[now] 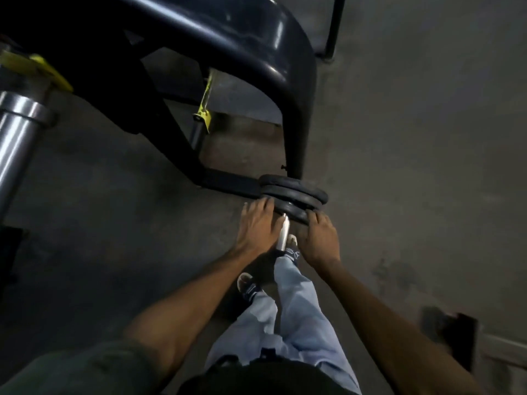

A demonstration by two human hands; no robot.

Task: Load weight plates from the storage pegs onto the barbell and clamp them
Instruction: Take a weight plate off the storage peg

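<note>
Three black weight plates sit stacked on a short silver storage peg low on the dark rack frame. My left hand grips the left rim of the nearest plate. My right hand grips its right rim. The peg's free end points toward me between my hands. At the far left, a thick chrome barbell sleeve with a collar runs up the frame's edge.
A curved dark steel rack frame arches over the plates, with yellow fittings on it. My feet and light trousers are just below the peg. Grey concrete floor spreads to the right; a dark object lies at lower right.
</note>
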